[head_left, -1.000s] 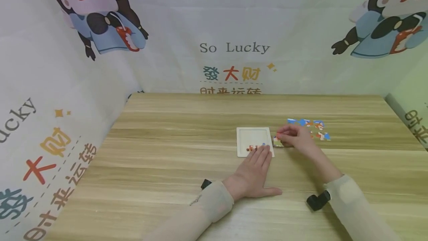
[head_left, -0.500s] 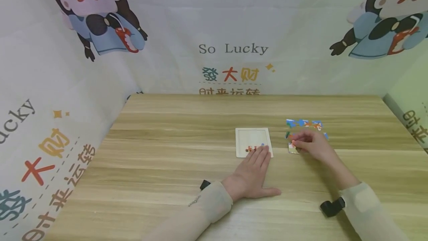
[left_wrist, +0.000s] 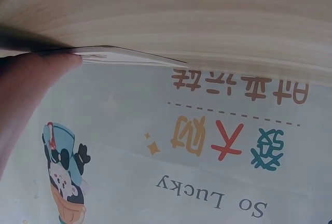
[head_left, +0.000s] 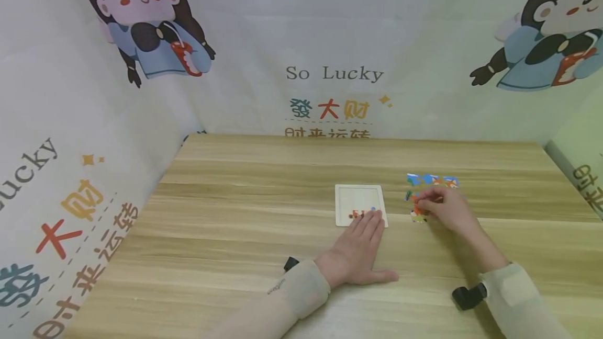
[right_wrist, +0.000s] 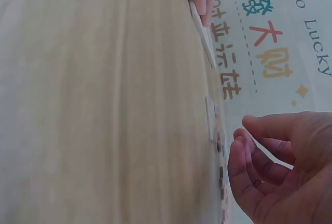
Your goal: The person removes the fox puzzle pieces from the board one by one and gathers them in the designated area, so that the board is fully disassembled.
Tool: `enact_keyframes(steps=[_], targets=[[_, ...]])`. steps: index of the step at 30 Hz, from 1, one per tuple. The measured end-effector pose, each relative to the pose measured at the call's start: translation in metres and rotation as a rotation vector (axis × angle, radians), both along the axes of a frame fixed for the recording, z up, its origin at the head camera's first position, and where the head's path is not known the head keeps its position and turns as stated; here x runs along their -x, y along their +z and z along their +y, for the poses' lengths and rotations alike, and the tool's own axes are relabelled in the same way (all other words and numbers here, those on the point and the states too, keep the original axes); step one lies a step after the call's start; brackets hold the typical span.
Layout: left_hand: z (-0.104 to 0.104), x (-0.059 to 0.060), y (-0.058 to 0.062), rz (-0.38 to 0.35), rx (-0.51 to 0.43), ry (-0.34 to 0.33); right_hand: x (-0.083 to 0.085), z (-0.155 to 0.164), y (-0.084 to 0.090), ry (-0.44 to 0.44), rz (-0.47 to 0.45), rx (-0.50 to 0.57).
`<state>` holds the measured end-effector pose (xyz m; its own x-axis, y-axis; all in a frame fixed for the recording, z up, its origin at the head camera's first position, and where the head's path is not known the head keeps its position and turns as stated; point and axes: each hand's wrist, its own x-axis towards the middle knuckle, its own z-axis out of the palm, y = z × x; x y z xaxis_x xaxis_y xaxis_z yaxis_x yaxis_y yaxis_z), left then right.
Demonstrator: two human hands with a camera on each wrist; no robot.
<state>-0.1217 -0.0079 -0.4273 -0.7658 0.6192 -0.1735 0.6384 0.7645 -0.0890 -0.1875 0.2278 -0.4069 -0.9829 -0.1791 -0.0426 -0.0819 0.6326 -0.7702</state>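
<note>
My left hand (head_left: 350,255) lies flat with straight fingers over the lower part of a square, pale puzzle tray (head_left: 359,196). A row of puzzle pieces (head_left: 359,214) shows inside the tray, partly under those fingers. To the right of the tray, my right hand (head_left: 454,211) hovers over a group of loose, colourful puzzle pieces (head_left: 432,178). One puzzle piece (head_left: 416,219) lies just below its fingertips. In the right wrist view, the right hand (right_wrist: 282,167) has loosely bent fingers, and I see nothing between thumb and fingers. The left fingers (left_wrist: 46,73) touch the tray's edge in the left wrist view.
Everything lies on a wood-grain table (head_left: 245,208). A printed white cloth (head_left: 245,41) hangs behind it and at the left. A black wrist camera (head_left: 469,297) sits at the right cuff, another black camera (head_left: 291,264) at the left one.
My right hand has moved right, away from the tray's side, bringing a puzzle piece to the loose ones and letting it go. The left hand has stayed on the tray.
</note>
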Motion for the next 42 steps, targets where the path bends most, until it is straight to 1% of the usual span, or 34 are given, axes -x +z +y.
enact_keyframes(steps=[2, 6, 10, 14, 17, 20, 23, 26, 30, 34, 36, 42], targets=[[0.000, 0.000, -0.001, 0.004, 0.001, 0.003, 0.001, -0.004, 0.003, 0.001, 0.025, -0.013], [0.000, 0.001, -0.002, 0.022, 0.002, 0.006, 0.006, -0.018, 0.008, 0.032, 0.072, -0.012], [0.000, 0.002, -0.003, -0.001, -0.006, 0.006, 0.011, -0.038, 0.007, 0.071, 0.095, -0.006], [0.000, 0.001, -0.003, -0.018, 0.003, 0.006, 0.014, -0.057, 0.005, 0.133, 0.115, 0.009], [0.000, 0.000, -0.003, -0.014, 0.015, 0.006, 0.017, -0.069, 0.002, 0.189, 0.112, 0.029], [0.001, -0.001, -0.001, -0.008, 0.014, 0.009, 0.018, -0.078, -0.001, 0.249, 0.082, 0.037], [0.005, -0.004, 0.000, 0.012, 0.006, 0.025, 0.019, -0.085, -0.005, 0.318, 0.068, 0.009], [0.012, -0.005, 0.002, 0.046, 0.001, 0.054, 0.019, -0.088, -0.009, 0.350, 0.070, -0.038], [0.024, -0.008, 0.005, 0.090, 0.046, 0.096, 0.020, -0.089, -0.010, 0.349, 0.082, -0.080], [0.027, -0.012, 0.005, 0.125, 0.125, 0.106, 0.020, -0.090, -0.010, 0.350, 0.079, -0.080], [0.027, -0.014, 0.004, 0.134, 0.135, 0.104, 0.020, -0.091, -0.010, 0.345, 0.064, -0.063], [0.026, -0.017, -0.001, 0.178, 0.116, 0.105, 0.021, -0.092, -0.012, 0.324, -0.024, -0.003]])
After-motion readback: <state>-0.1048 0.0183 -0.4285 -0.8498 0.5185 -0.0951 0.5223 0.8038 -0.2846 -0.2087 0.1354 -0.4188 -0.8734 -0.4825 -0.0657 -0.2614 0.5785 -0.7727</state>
